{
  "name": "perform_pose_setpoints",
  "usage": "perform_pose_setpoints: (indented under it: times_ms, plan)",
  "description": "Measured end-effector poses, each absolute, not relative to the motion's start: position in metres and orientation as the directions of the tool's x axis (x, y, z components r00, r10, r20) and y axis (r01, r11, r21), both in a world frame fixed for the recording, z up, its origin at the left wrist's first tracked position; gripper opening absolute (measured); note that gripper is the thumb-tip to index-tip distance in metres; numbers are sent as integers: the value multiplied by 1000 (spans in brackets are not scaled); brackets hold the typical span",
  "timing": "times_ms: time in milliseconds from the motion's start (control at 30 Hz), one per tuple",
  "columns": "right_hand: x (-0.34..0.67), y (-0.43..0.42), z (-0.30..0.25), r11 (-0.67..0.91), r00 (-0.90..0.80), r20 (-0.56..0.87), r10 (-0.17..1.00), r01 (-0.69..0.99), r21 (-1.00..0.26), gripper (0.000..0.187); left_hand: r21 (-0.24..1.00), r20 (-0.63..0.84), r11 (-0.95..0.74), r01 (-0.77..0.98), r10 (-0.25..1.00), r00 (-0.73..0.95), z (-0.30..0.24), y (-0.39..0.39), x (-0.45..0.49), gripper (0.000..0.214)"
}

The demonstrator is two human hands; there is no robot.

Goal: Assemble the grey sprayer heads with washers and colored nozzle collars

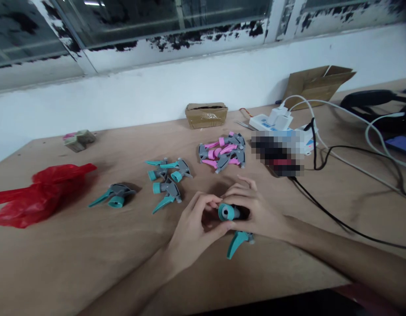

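A grey-and-teal trigger spray head (226, 212) is held between my hands with its round teal collar facing me. My right hand (255, 206) wraps around its grey body and hides much of it. My left hand (196, 228) is curled at the collar, thumb and fingertips against it. The teal trigger (237, 243) hangs out below my right hand. To the left lie several teal-and-grey spray heads (168, 191), with a single teal one (116, 195) farther left. Beyond my hands sits a pile of pink-and-grey spray heads (222, 151).
A red plastic bag (48, 191) lies at the left, with a small greenish block (78, 140) behind it. Along the wall stand a small cardboard box (206, 116) and a larger open one (308, 90). A power strip (260, 123) and cables (321, 208) occupy the right.
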State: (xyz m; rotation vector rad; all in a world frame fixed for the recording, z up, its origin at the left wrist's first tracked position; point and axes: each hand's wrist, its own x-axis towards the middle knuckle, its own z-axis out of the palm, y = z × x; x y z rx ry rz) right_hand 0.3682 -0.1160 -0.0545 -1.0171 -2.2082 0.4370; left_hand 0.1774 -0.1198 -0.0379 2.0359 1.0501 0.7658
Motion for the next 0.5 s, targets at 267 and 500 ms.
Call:
perform_pose_setpoints:
  times_ms: [267, 500]
  plan:
    - [365, -117, -62, 652, -468, 456, 757, 586, -481, 22, 811, 118, -353, 467, 880, 461, -37, -123, 181, 23]
    - [368, -118, -57, 638, -432, 474, 768, 589, -496, 39, 836, 206, -396, 381, 869, 451, -32, -123, 182, 19]
